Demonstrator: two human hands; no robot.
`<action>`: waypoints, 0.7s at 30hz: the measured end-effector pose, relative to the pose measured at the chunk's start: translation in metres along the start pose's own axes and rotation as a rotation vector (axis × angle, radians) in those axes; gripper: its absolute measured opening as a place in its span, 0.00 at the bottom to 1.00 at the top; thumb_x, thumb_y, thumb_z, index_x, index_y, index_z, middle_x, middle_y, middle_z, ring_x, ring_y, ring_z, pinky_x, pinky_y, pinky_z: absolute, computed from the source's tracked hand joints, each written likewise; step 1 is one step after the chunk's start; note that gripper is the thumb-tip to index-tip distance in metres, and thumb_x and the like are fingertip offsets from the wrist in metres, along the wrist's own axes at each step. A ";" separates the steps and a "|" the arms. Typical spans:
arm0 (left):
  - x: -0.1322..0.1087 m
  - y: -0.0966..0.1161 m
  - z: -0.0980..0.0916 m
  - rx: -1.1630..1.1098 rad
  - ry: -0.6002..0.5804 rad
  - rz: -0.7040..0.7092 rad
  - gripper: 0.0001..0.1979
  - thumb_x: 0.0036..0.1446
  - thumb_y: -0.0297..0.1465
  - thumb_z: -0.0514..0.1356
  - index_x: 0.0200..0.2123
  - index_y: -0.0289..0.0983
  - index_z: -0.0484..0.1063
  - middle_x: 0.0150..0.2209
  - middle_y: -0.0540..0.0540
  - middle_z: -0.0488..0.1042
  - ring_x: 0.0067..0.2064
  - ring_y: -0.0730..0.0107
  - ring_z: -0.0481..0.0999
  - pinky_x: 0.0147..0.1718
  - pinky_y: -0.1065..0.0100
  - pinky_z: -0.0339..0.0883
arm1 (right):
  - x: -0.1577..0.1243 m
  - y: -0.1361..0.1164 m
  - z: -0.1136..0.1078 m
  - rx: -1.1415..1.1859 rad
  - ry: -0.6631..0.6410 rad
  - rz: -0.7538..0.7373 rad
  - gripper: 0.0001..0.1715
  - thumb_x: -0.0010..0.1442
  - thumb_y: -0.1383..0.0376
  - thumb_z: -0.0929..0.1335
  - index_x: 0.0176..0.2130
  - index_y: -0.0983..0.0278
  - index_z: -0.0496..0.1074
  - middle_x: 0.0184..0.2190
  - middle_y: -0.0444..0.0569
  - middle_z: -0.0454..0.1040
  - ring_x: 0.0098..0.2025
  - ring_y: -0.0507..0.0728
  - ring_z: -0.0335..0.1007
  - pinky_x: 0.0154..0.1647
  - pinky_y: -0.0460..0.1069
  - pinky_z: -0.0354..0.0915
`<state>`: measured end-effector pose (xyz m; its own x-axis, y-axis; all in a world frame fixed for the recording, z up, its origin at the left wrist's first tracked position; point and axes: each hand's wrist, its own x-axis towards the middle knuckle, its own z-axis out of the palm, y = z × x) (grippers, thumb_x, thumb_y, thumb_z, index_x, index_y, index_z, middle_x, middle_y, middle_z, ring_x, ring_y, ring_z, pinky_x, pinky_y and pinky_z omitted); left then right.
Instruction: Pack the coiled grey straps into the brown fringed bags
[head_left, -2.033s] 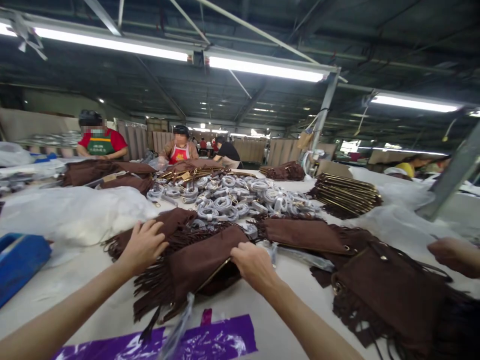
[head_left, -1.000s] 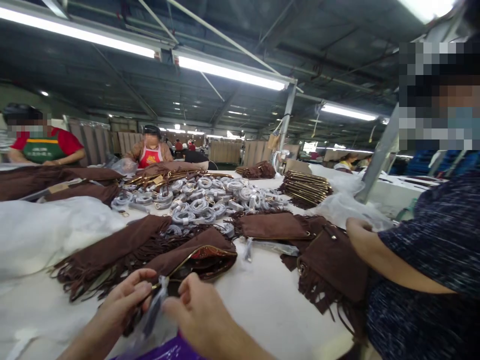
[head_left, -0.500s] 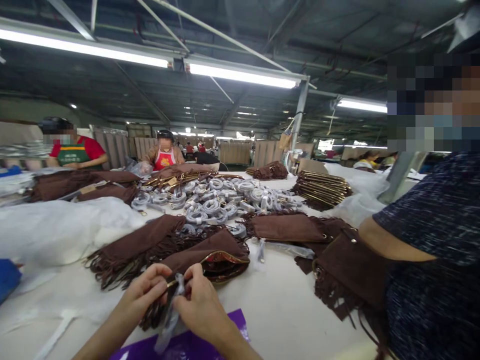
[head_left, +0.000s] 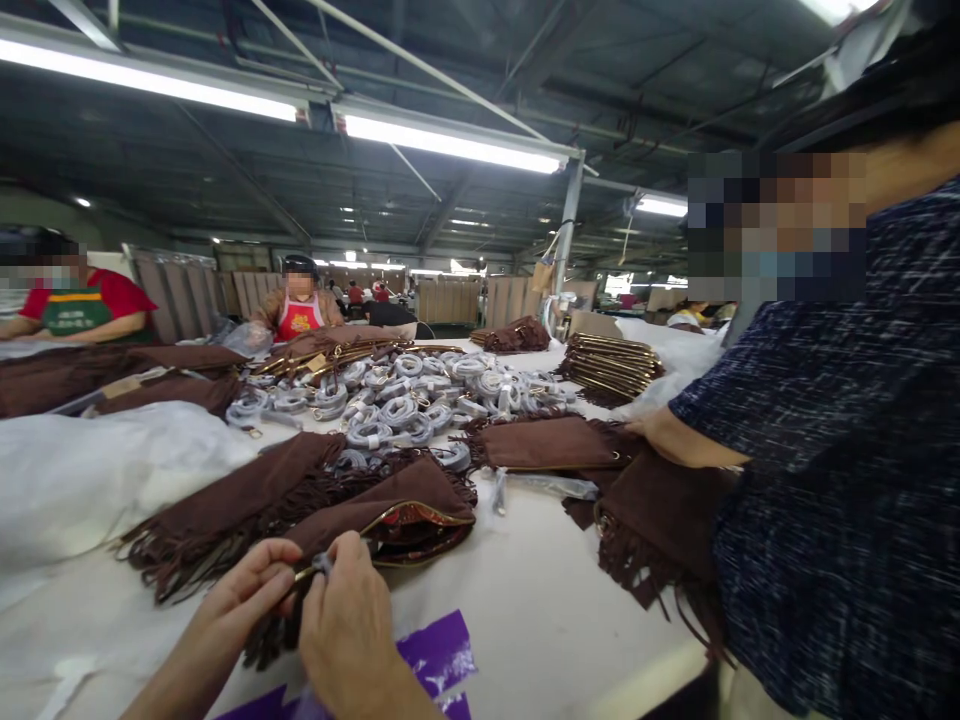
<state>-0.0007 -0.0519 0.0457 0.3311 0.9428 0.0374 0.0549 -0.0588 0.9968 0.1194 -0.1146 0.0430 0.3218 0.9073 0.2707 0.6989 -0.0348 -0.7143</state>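
A brown fringed bag [head_left: 431,487] lies in front of me, its gold zip gaping over a red patterned lining. At its near left end my left hand [head_left: 251,590] is closed in a pinch on a narrow gold-coloured strip [head_left: 304,573], which looks like the zip's end. My right hand [head_left: 349,605] is closed right beside it, holding a thin clear plastic wrap [head_left: 322,562]. Most of that wrap is hidden behind the fingers. Purple glossy sheets [head_left: 439,650] lie under and beside my right forearm.
Another brown fringed bag [head_left: 240,495] lies to the left. Coiled grey straps [head_left: 405,405] are heaped behind. A co-worker [head_left: 832,480] stands close on the right, one hand on brown bags [head_left: 547,440]. White plastic sheeting [head_left: 112,470] covers the left side; stacked gold-edged bags [head_left: 611,365] stand farther back.
My right hand has turned over and lies more across the plastic wrap, whose hanging tail is now hidden. The view has swung right. The co-worker leans in farther, with a hand now showing.
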 end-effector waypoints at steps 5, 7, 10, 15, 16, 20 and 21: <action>0.000 -0.003 -0.003 0.054 -0.047 -0.027 0.22 0.40 0.47 0.68 0.35 0.40 0.69 0.19 0.55 0.68 0.23 0.71 0.65 0.22 0.71 0.58 | 0.008 -0.003 -0.005 -0.192 -0.126 0.001 0.18 0.58 0.78 0.61 0.46 0.64 0.65 0.44 0.57 0.75 0.45 0.65 0.75 0.42 0.58 0.72; 0.003 -0.008 -0.008 0.103 -0.085 -0.016 0.23 0.42 0.50 0.67 0.35 0.41 0.69 0.18 0.55 0.69 0.23 0.70 0.65 0.22 0.71 0.58 | 0.008 -0.004 -0.005 -0.243 -0.136 -0.004 0.20 0.56 0.80 0.61 0.47 0.65 0.65 0.42 0.57 0.76 0.44 0.65 0.77 0.41 0.58 0.73; 0.009 -0.017 -0.020 0.160 -0.121 0.019 0.25 0.41 0.54 0.65 0.34 0.42 0.69 0.18 0.54 0.69 0.23 0.69 0.67 0.25 0.70 0.61 | 0.011 -0.001 -0.006 -0.322 -0.141 0.011 0.23 0.52 0.81 0.64 0.47 0.68 0.64 0.39 0.61 0.77 0.40 0.67 0.78 0.36 0.57 0.74; 0.021 -0.028 -0.056 0.191 0.001 0.047 0.26 0.36 0.56 0.67 0.31 0.43 0.71 0.17 0.54 0.68 0.23 0.66 0.68 0.23 0.70 0.64 | 0.027 0.041 -0.045 -0.428 -0.044 0.061 0.18 0.56 0.83 0.60 0.44 0.68 0.64 0.36 0.63 0.78 0.38 0.67 0.79 0.34 0.55 0.70; 0.021 -0.029 -0.063 0.190 0.041 0.060 0.26 0.34 0.56 0.67 0.30 0.44 0.71 0.17 0.54 0.68 0.23 0.66 0.68 0.23 0.70 0.64 | 0.030 0.056 -0.058 -0.444 -0.003 0.090 0.17 0.59 0.82 0.58 0.43 0.67 0.64 0.35 0.63 0.78 0.38 0.66 0.79 0.33 0.53 0.69; 0.020 -0.029 -0.074 0.233 0.052 0.079 0.23 0.33 0.54 0.68 0.27 0.44 0.71 0.15 0.54 0.67 0.21 0.67 0.66 0.21 0.70 0.63 | 0.035 0.111 -0.096 -0.458 0.036 0.108 0.06 0.62 0.73 0.63 0.41 0.65 0.64 0.33 0.57 0.78 0.39 0.64 0.77 0.33 0.49 0.62; 0.018 -0.029 -0.073 0.259 0.033 0.065 0.23 0.33 0.54 0.68 0.27 0.44 0.72 0.15 0.54 0.67 0.21 0.67 0.66 0.21 0.70 0.62 | 0.034 0.120 -0.099 -0.456 0.017 0.095 0.06 0.61 0.72 0.65 0.40 0.64 0.64 0.33 0.54 0.79 0.38 0.63 0.77 0.32 0.48 0.61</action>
<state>-0.0653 -0.0089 0.0227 0.3113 0.9442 0.1074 0.2749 -0.1976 0.9410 0.2778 -0.1292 0.0308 0.4056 0.8844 0.2307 0.8742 -0.3017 -0.3804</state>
